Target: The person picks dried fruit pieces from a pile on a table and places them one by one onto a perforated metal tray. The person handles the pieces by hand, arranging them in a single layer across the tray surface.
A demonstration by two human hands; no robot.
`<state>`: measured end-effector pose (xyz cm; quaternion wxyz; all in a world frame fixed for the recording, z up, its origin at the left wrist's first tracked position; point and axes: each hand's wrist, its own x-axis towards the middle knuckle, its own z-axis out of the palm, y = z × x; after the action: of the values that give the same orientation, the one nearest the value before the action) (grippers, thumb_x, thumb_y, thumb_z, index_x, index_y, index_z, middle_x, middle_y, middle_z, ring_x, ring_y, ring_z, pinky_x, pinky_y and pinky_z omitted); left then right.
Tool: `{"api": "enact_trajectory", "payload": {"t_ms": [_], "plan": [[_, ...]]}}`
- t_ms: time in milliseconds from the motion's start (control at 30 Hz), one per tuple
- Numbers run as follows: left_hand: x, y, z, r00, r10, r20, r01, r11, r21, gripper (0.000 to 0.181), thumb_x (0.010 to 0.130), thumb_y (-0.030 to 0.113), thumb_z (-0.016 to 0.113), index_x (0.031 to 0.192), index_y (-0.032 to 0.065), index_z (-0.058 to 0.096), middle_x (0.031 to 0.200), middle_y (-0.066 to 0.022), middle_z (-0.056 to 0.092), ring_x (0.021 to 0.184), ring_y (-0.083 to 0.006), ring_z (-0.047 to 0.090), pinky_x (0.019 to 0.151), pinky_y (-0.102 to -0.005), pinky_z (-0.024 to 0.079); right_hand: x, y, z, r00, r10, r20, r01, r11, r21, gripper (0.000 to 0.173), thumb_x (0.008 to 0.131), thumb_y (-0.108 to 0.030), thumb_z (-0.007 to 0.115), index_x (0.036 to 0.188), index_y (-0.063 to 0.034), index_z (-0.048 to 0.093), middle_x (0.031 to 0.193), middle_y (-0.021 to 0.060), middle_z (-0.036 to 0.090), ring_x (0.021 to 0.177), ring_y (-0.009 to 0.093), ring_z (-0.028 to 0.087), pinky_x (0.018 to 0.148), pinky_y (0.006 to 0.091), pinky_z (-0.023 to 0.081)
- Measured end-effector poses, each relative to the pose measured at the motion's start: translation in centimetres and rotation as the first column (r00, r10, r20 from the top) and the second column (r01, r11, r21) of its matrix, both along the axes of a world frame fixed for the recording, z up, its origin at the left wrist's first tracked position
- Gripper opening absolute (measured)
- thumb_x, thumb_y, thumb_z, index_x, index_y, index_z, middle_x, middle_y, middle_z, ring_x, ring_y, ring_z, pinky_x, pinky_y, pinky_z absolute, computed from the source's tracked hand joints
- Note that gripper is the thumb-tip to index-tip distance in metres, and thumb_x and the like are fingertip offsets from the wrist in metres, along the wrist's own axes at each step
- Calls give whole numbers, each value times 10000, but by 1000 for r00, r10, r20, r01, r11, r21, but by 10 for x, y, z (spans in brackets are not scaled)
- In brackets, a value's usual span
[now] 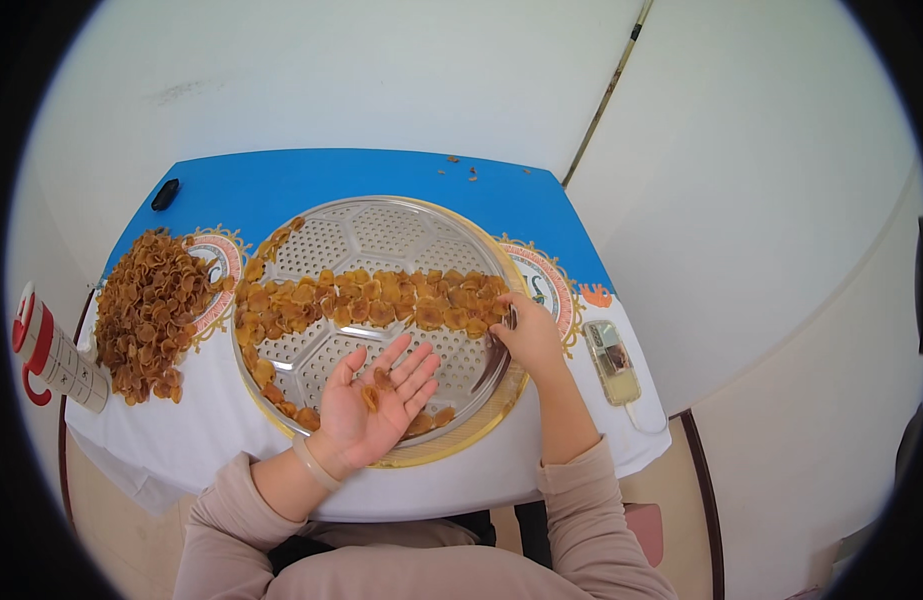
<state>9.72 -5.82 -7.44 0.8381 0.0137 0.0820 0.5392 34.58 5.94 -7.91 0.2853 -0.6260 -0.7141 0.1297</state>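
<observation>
My left hand (pixel 356 424) is turned palm up above the lower part of a round perforated metal steamer tray (pixel 349 358). Two dried brown slices (pixel 370 397) rest on its palm, and a pale bangle (pixel 316 465) circles the wrist. At the tray's right rim, my right hand (pixel 535 334) has thumb and forefinger apart beside the end of a band of overlapping dried slices (pixel 382 296). Whether it grips a slice is unclear. The band crosses the tray's middle from left to right. More slices line the tray's left rim and show beyond my left hand.
Left of the tray lies a heap of dried slices (pixel 150 315), beside a red-and-white bottle (pixel 60 352). A phone (pixel 613 364) with a cable is at the right. A small black object (pixel 165 195) and scattered bits (pixel 472 174) lie on the blue cloth (pixel 341 172).
</observation>
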Motion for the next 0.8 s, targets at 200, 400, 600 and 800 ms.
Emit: {"api": "enact_trajectory", "payload": {"t_ms": [200,400,600,800], "plan": [[1,-1,2,1000,-3,11,3,1000,-8,545,1015,392,379,1430,43,429,1491,-217,434,1390,-344,423,1165,-474,330,2,2,-5,1000,25,-5,-24,995,100,462,734,-131,801,1168,-74,652,1038,147,709,905,317,672,793,402,519],[0,-1,2,1000,-5,11,5,1000,-7,545,1012,388,377,1430,42,428,1491,-216,434,1390,-341,424,1165,-472,331,-2,-2,5,998,9,-57,-8,1000,23,432,760,-114,781,1166,-50,647,1082,163,700,1042,340,651,882,423,516],[1,0,2,1000,-3,5,3,1000,3,549,1012,387,368,1435,42,422,1494,-216,428,1388,-342,425,1164,-470,333,-2,-1,1,998,-24,-51,25,1000,11,472,758,-131,798,1203,-75,649,1077,152,711,1028,312,672,878,403,526],[0,0,2,1000,-1,6,1,1000,1,553,1011,394,369,1435,43,423,1495,-212,428,1387,-342,425,1164,-469,334,-2,1,0,997,-7,-79,10,999,35,464,780,-131,775,1218,-60,638,1136,149,696,1057,334,652,904,422,515]]}}
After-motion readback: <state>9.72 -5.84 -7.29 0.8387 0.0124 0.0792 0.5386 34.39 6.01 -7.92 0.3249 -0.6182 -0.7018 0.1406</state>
